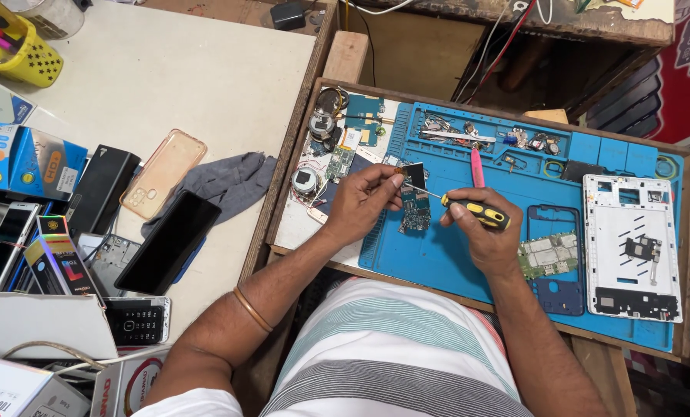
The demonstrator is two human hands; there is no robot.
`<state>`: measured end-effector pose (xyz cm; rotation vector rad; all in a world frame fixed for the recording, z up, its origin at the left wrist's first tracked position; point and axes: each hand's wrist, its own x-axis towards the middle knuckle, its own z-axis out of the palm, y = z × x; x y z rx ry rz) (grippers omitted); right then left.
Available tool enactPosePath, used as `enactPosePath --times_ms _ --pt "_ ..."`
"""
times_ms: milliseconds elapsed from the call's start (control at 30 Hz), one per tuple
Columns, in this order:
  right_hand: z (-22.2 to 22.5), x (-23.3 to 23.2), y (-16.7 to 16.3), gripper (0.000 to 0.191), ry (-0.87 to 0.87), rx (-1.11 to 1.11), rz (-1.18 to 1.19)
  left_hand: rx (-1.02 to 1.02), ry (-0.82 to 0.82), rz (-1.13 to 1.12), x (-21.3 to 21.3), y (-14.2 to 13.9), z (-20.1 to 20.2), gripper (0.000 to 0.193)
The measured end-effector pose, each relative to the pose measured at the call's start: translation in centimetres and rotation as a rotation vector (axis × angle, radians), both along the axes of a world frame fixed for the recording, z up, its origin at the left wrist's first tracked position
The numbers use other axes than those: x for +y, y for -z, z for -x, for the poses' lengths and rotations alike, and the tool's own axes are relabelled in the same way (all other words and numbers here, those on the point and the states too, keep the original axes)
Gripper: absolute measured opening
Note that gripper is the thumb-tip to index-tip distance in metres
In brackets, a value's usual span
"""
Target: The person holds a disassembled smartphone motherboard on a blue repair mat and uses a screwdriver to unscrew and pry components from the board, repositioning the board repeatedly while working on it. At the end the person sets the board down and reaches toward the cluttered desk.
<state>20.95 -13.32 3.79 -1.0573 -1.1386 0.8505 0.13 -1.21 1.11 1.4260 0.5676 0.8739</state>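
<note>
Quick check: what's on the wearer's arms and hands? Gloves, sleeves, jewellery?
No gloves; both hands bare. The left hand has a thin orange-gold bangle on its forearm and a white short sleeve at the shoulder. The right hand and forearm show nothing worn.

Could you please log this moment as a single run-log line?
left hand: steadies circuit board | right hand: holds yellow-black screwdriver, tip at board | surface: blue repair mat | beside: white phone frame

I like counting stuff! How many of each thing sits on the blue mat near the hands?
Circuit boards: 2, and
Screwdrivers: 1, in the right hand
Pink tools: 1
White phone frames: 1
Blue phone frames: 1
Total: 6
</note>
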Motion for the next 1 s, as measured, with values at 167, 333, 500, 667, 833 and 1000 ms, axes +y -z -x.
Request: enactPosePath --times_ms 167,333,500,667,833,1000 --pt "0.02 0.10 0.11 0.023 0.025 0.001 -0.001 -0.001 -0.011 0.003 -0.05 0.16 -0.19 0.028" --pt "-0.26 0.00 0.03 0.021 0.074 0.016 -0.010 0.002 -0.039 0.020 0.31 0.15 -0.05 0.028" --pt "-0.54 0.05 -0.04 0.021 0.018 0.054 -0.023 -0.012 -0.067 0.089 0.65 0.03 0.10 0.028" --pt "-0.51 0.17 -0.02 0.021 0.076 0.007 0.007 -0.076 -0.072 0.130 0.74 0.00 0.08 0.028" --pt "-0.59 0.08 -0.14 0.019 0.085 0.018 -0.017 -0.118 -0.066 0.177 0.93 -0.17 0.22 0.028" --pt "-0.39 0.05 -0.06 0.020 0.046 -0.022 0.022 -0.107 -0.076 0.150 0.86 -0.41 0.23 0.028"
